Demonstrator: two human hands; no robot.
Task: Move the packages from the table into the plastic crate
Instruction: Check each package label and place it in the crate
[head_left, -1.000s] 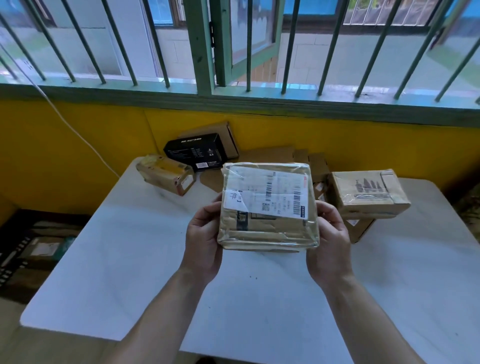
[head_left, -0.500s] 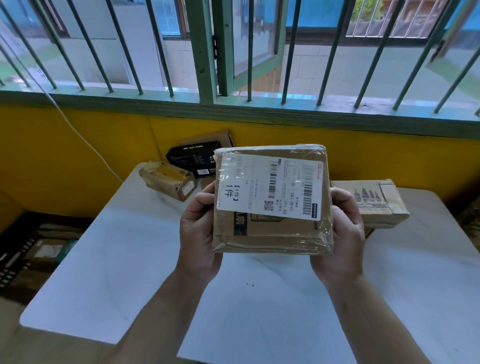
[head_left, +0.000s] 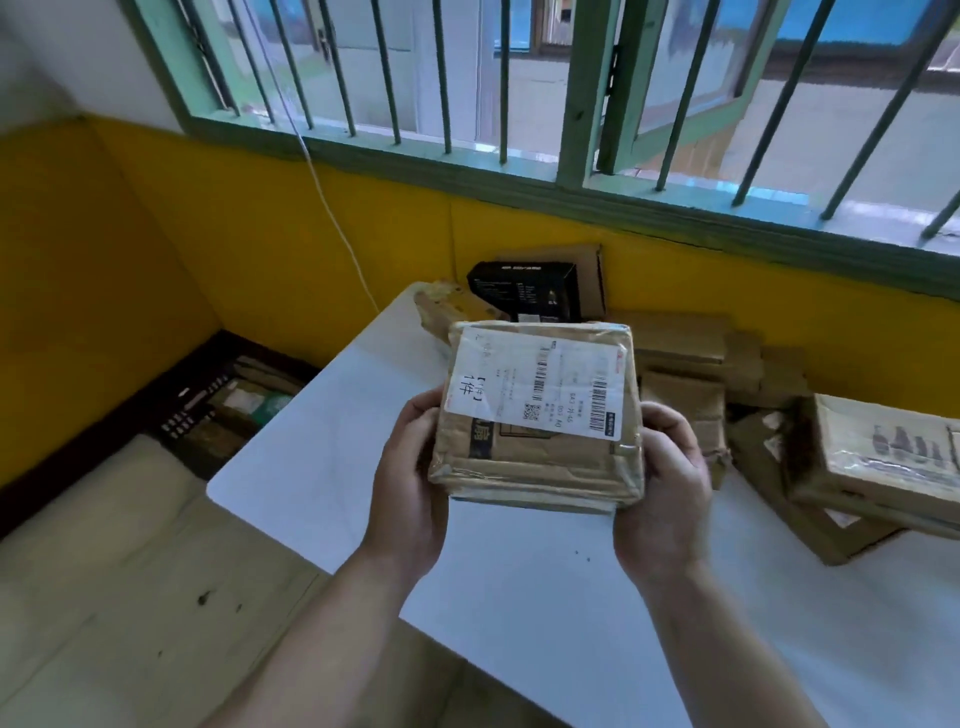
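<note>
Fingers (head_left: 422, 415): curled, clamped on package (head_left: 540, 410) from both sides. Left hand (head_left: 410, 467) on left edge, right hand (head_left: 670, 467) on right edge. Held clear of table (head_left: 519, 597), above its near-left part, label up, tilted toward the camera.

Changes, big to small:
- Whole view swung left versus half a second ago. Pushes table toward the right and brings crate (head_left: 179, 423) into fuller view: on the floor left of table, well apart from package, some items already inside.
- Package carried left with the turn. Was over table centre, now nearer the left edge.
- Same two-handed grip and same tilt as half a second ago. Lay flatter a second ago.

Left on table:
- bottle-print box (head_left: 883, 457) at right
- flat cardboard (head_left: 691, 358) on the far side
- black box (head_left: 524, 288) at the far wall
- small taped box (head_left: 441, 306) just left of it, partly hidden behind package

Reads as transfer under way: lifted and turning toward crate, not yet over it. Likely needs more travel left, past the table edge, then down into crate. Several packages left to move.
</note>
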